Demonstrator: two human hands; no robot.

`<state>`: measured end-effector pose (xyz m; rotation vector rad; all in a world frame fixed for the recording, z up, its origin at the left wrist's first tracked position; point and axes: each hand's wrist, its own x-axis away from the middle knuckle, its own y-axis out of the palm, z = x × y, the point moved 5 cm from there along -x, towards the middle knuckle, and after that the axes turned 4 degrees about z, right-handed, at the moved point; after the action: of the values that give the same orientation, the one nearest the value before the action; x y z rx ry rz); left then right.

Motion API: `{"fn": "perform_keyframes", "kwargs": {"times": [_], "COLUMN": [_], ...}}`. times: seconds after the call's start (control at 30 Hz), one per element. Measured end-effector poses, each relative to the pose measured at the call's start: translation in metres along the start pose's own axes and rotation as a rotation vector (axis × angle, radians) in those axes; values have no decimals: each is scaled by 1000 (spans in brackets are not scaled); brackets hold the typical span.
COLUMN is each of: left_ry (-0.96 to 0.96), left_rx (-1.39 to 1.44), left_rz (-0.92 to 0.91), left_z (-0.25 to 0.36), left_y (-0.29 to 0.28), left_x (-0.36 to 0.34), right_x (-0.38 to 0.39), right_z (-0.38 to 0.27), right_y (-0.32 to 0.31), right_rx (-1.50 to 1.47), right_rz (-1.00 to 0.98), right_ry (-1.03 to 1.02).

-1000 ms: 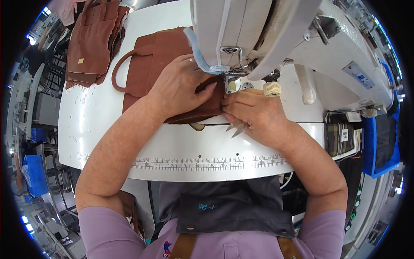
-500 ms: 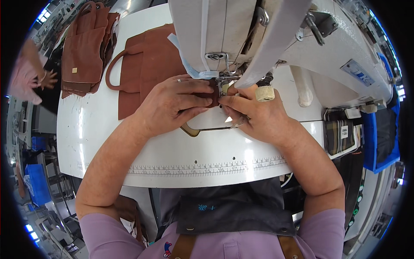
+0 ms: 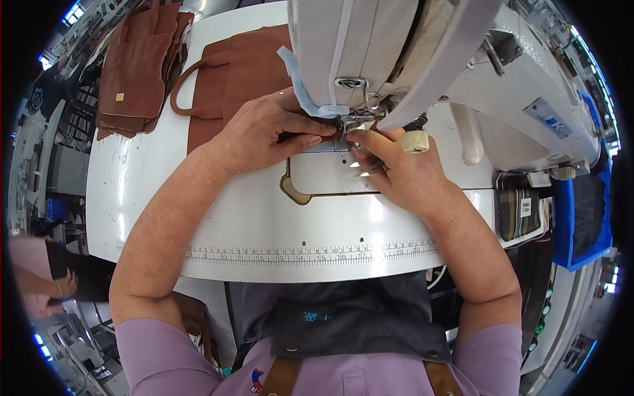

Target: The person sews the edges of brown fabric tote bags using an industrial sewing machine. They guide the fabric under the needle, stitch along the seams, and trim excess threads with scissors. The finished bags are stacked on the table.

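Note:
A brown leather bag panel (image 3: pixel 254 56) with a strap handle (image 3: pixel 188 112) lies under the head of a white sewing machine (image 3: pixel 360 49). My left hand (image 3: pixel 261 135) pinches the panel's near edge, just left of the presser foot (image 3: pixel 353 123). On the other side of the foot, my right hand (image 3: pixel 413 168) is closed. Pointed metal blades, apparently thread snips (image 3: pixel 362 169), stick out beneath its fingers. Its thumb and forefinger reach close to the needle area. The machine head and my fingers hide part of the leather there.
A stack of brown leather bag pieces (image 3: pixel 135 72) lies at the back left. A printed ruler (image 3: pixel 310 255) runs along the front of the white table (image 3: pixel 218 228). Right of it are folded plaid cloth (image 3: pixel 515 214) and a blue bin (image 3: pixel 584 254). Another person's hand (image 3: pixel 66 284) shows at far left.
The leather edge and my left fingers have moved farther back at the presser foot. More of the plate before it shows. The other person at left has moved nearer. The view has shifted slightly.

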<state>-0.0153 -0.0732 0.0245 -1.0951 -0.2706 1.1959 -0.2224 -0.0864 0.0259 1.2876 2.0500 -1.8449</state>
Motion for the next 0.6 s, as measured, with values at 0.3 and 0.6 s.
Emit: {"fn": "perform_keyframes", "kwargs": {"times": [0.3,0.6], "left_ry": [-17,-27], "left_rx": [-26,-113], "left_rz": [13,111], "left_z": [-4,9], "left_y": [2,3], "left_x": [0,8], "right_x": [3,6], "right_z": [4,7], "right_y": [-1,4], "right_rx": [-15,-81], "right_rz": [-4,-45], "right_ry": [10,51]}}
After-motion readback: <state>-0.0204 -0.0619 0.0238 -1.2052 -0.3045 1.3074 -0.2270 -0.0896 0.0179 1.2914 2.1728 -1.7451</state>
